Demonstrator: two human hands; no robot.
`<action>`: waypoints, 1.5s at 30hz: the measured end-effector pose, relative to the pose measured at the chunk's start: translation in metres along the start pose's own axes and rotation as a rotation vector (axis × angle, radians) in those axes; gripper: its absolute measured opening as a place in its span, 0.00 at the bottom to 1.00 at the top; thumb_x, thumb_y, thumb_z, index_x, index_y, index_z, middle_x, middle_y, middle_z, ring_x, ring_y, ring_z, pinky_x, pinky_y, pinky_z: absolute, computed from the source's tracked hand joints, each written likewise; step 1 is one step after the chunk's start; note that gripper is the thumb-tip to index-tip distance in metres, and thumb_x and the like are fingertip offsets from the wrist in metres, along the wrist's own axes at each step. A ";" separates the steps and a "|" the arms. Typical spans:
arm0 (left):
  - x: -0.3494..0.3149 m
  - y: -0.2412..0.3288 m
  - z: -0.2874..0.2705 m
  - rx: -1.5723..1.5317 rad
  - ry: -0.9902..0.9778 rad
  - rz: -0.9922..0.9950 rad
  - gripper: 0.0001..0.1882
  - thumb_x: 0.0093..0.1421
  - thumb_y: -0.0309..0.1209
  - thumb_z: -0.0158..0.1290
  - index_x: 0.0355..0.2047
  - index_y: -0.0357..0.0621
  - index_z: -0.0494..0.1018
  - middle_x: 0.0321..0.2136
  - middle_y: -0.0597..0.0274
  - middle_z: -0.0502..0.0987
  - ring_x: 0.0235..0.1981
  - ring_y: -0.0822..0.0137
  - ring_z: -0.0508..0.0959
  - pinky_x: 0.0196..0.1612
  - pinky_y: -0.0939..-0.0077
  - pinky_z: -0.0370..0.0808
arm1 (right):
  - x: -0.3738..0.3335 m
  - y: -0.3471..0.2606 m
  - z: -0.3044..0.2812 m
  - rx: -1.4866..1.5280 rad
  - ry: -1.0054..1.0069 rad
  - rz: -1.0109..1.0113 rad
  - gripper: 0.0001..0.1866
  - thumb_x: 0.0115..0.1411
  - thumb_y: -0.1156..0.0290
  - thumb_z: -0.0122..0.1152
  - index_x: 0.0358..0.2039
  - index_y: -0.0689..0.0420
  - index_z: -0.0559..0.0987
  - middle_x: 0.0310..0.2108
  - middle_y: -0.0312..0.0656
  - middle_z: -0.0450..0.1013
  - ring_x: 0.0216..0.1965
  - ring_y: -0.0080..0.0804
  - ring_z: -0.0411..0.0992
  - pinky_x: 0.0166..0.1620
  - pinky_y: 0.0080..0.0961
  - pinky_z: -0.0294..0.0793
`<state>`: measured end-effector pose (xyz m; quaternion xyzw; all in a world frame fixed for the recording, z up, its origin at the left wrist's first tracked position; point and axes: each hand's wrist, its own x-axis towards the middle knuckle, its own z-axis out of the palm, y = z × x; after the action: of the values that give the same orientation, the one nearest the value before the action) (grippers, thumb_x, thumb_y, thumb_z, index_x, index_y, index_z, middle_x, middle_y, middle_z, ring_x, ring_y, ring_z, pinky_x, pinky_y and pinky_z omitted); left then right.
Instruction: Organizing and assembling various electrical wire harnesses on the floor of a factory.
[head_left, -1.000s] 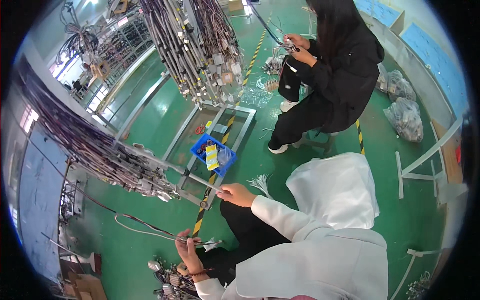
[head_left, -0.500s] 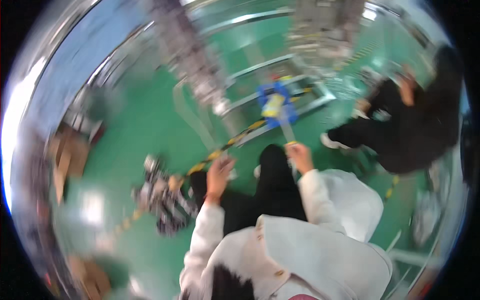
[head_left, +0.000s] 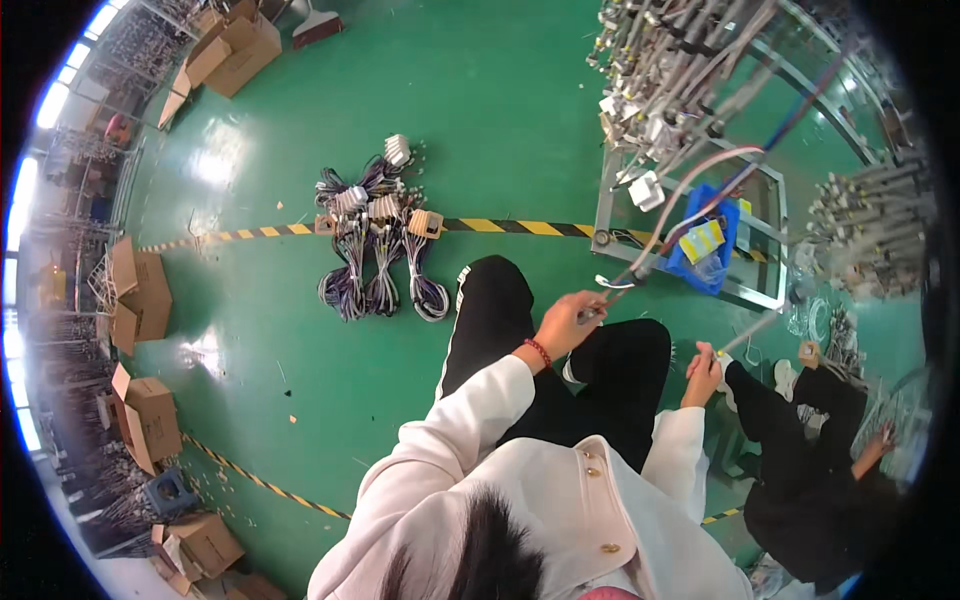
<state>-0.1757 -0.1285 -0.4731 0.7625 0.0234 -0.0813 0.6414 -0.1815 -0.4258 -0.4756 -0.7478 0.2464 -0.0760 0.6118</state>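
My left hand [head_left: 567, 325] is closed around a wire harness [head_left: 672, 225] of red, white and dark wires. From my fingers the wires curve up and right toward the rack, and short loose ends stick out near a white connector [head_left: 604, 282]. Lower right, my right hand [head_left: 703, 375] pinches the end of a thin grey cable [head_left: 750, 335], with a small yellow bit at the fingertips. A blue tray [head_left: 694, 268] holding a yellow label [head_left: 702, 241] and a clear bag stands beyond my hands, on the metal frame.
Bundled cables with white connectors [head_left: 383, 208] lie on the green floor to the left, across striped tape [head_left: 520, 228]. Hanging cables [head_left: 660, 80] crowd the metal rack [head_left: 606, 190]. At right a co-worker in black [head_left: 800, 500] sits close by. Cardboard boxes [head_left: 150, 295] stand far left.
The view has swung left and is sharper now. My left hand has come nearer the rack and tray and now clearly grips wires; my right hand still pinches a cable end.
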 end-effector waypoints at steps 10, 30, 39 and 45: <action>0.074 0.014 -0.026 -0.086 0.066 -0.090 0.29 0.53 0.28 0.56 0.55 0.47 0.59 0.52 0.55 0.67 0.47 0.60 0.73 0.46 0.68 0.71 | 0.078 -0.013 0.069 0.141 0.196 0.243 0.11 0.58 0.62 0.57 0.35 0.54 0.72 0.21 0.32 0.65 0.16 0.18 0.59 0.19 0.15 0.57; -0.080 0.009 -0.257 -0.078 0.239 -0.756 0.12 0.59 0.27 0.49 0.44 0.39 0.69 0.30 0.57 0.79 0.31 0.69 0.78 0.36 0.76 0.74 | -0.034 -0.126 0.325 -0.295 -0.693 0.666 0.09 0.59 0.67 0.57 0.37 0.57 0.77 0.22 0.35 0.72 0.15 0.18 0.66 0.18 0.15 0.67; -0.191 0.028 -0.350 -0.551 0.758 -0.971 0.15 0.61 0.29 0.47 0.47 0.34 0.66 0.37 0.54 0.76 0.35 0.66 0.77 0.40 0.75 0.74 | -0.055 -0.136 0.438 -0.564 -1.069 0.664 0.09 0.59 0.68 0.53 0.36 0.58 0.75 0.20 0.36 0.70 0.16 0.19 0.66 0.18 0.16 0.66; -0.238 0.025 -0.415 -0.237 0.691 -1.077 0.14 0.58 0.26 0.51 0.45 0.37 0.69 0.34 0.55 0.77 0.31 0.69 0.77 0.38 0.77 0.74 | -0.109 -0.148 0.509 -0.434 -1.085 0.604 0.08 0.58 0.68 0.54 0.34 0.57 0.77 0.21 0.35 0.71 0.15 0.17 0.65 0.18 0.16 0.66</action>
<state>-0.3680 0.2909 -0.3436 0.5504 0.6162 -0.1385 0.5460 -0.0238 0.0902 -0.4367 -0.6844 0.1118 0.5382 0.4790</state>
